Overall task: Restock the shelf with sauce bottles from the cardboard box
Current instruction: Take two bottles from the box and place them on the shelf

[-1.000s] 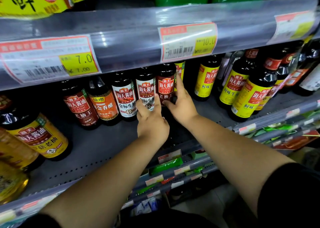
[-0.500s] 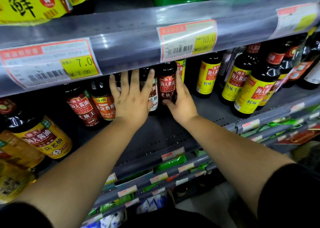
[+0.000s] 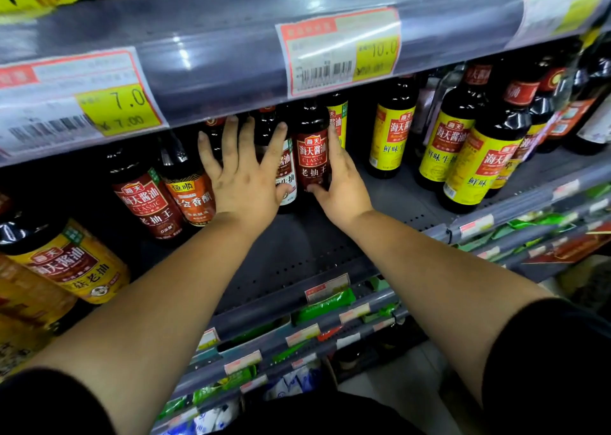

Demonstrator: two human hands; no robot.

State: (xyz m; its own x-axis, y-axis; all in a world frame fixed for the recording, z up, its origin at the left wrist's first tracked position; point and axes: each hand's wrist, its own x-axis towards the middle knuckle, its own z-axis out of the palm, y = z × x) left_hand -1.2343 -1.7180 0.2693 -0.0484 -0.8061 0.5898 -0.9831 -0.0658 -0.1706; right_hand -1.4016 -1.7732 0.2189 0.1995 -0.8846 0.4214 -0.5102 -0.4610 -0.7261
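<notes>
Grey perf. shelf [image 3: 297, 256], sauce bottles [image 3: 391, 137]

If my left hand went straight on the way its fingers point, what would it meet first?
Likely the white-label bottle, left of the red-label bottle the right hand grips, then the dark bottles behind it. The left hand may already touch it; depth is unclear.

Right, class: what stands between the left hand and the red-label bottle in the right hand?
A white-label bottle, partly covered by the left hand, beside the red-label bottle the right hand holds. Head view shows it.
</notes>
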